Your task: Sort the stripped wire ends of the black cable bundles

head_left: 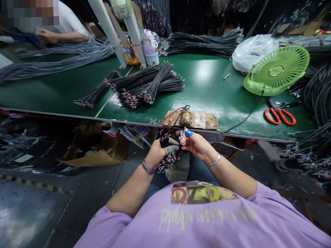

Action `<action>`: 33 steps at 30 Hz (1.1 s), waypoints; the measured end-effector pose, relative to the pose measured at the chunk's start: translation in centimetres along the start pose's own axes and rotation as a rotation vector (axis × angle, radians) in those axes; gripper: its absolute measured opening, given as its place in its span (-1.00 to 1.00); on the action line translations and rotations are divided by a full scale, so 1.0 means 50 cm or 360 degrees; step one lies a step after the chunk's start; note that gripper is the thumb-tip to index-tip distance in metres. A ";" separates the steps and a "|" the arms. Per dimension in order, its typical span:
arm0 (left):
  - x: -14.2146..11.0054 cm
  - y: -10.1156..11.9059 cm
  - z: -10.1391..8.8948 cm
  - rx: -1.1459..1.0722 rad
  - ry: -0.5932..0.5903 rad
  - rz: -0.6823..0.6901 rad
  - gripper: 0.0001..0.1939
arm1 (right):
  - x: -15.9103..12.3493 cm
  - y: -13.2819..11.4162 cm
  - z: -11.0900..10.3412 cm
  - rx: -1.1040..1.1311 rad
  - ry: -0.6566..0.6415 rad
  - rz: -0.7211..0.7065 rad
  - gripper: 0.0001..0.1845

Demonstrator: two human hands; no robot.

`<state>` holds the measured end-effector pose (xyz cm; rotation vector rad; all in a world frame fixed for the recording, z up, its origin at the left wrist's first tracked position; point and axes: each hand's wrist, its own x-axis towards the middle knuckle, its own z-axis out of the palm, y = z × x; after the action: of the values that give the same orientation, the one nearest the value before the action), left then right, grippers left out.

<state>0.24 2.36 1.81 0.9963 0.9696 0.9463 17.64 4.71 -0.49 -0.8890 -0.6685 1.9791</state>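
Observation:
Close to my lap, my left hand (156,153) is wrapped round a bundle of black cables (167,162) with stripped red and white wire ends. Grey covers sit on its thumb and finger. Beside it, my right hand (198,147), blue wrap on the thumb, pinches a small pinkish-white piece (183,138) against the cable ends; its kind is unclear. Just beyond both hands a wooden block (205,120) lies at the table edge, with a red wire (169,115) and a black wire looped over it.
Several tied black cable bundles (149,82) lie on the green table (207,78). To the right are a green fan (277,69), red-handled scissors (280,116) and a plastic bag (254,50). A bottle (150,48) stands by a post. Another person (70,24) sits across, back left.

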 end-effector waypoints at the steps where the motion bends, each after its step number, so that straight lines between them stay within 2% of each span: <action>1: 0.000 -0.001 0.000 -0.0009 0.0006 -0.0002 -0.73 | 0.000 0.000 0.001 -0.0007 0.0008 0.0002 -0.71; 7: 0.003 0.000 -0.001 -0.0017 -0.0024 0.0006 -0.73 | 0.006 0.003 0.008 0.0023 0.0040 0.0079 -0.64; 20: 0.018 -0.006 0.004 0.0133 -0.0057 -0.0017 -0.70 | 0.016 0.015 0.012 0.0206 0.0059 0.0049 -0.65; 27: 0.009 -0.008 0.005 0.0140 -0.0074 -0.0073 -0.69 | 0.007 0.027 0.002 0.0203 0.0007 0.0074 -0.46; 30: 0.002 -0.016 0.003 0.0193 -0.0042 -0.0077 -0.69 | -0.005 0.032 -0.007 0.0246 -0.0020 0.0129 -0.48; 33: -0.003 -0.035 -0.002 0.0238 -0.0056 -0.0122 -0.67 | -0.021 0.043 -0.020 0.0266 -0.0064 0.0279 -0.54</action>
<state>0.42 1.77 0.17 1.0898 1.0529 0.7992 17.79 2.86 -2.29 -0.8313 -0.4523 2.1782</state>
